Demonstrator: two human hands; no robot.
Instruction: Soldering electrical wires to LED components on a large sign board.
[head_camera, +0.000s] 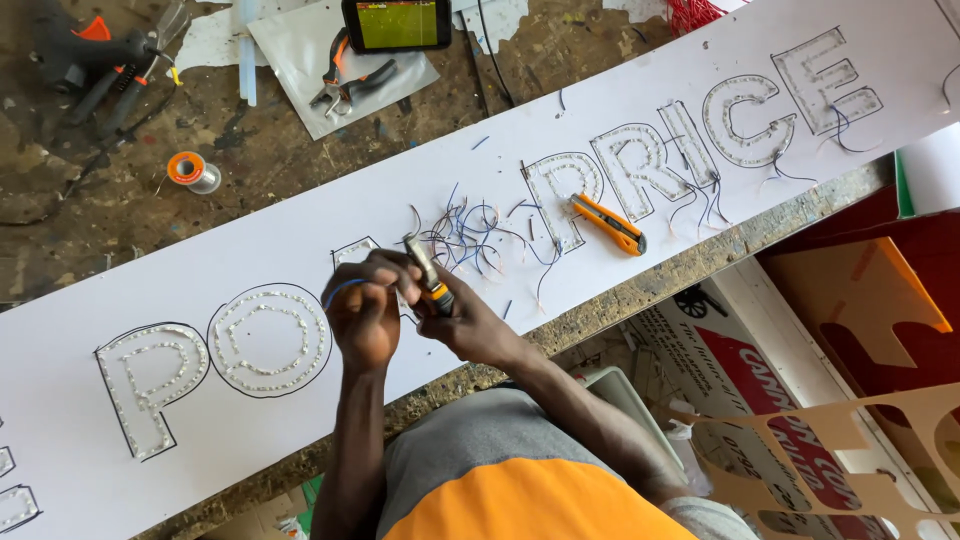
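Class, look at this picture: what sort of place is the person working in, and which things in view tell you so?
Probably a sign-making workshop. A long white sign board with outlined letters and loose wires lies on a stained workbench, with a glue gun, pliers and a solder spool nearby.

Sign board (620, 90) ends beyond both edges

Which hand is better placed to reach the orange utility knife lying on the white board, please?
Probably the right hand: it is nearer the utility knife, though it grips a tool; the left hand pinches a blue wire farther off.
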